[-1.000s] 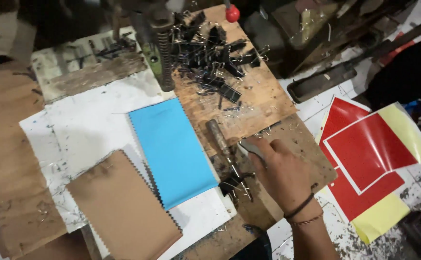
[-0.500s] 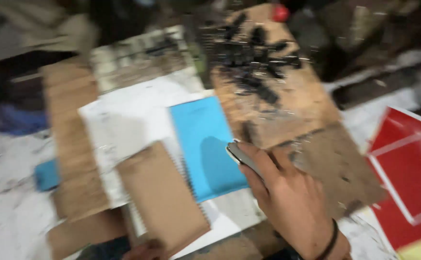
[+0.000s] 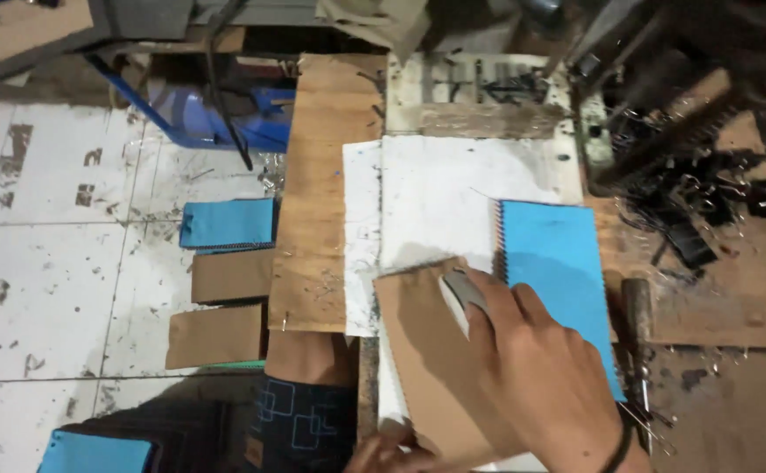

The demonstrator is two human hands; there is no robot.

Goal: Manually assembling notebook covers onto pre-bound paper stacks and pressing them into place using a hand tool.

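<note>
Notebook: we see a brown cardboard-covered spiral notebook [image 3: 431,359] lying tilted on the white sheet [image 3: 453,197], beside a blue spiral notebook [image 3: 558,280].
Right hand: our right hand [image 3: 540,377] is closed around a small grey metal tool [image 3: 463,293], pressing the cover.
Left hand: our left hand [image 3: 387,451] touches its lower edge; finger state unclear.

My bench [image 3: 707,324] is just rough wooden boards, with a long plank [image 3: 317,193] down its left side. On it lie a white sheet [image 3: 453,201], a blue notebook [image 3: 554,280], a brown notebook [image 3: 431,350], a pile of black clips [image 3: 689,210] and a metal tool [image 3: 637,324]. More notebooks [image 3: 225,280] sit on the tiled floor [image 3: 59,263].
</note>
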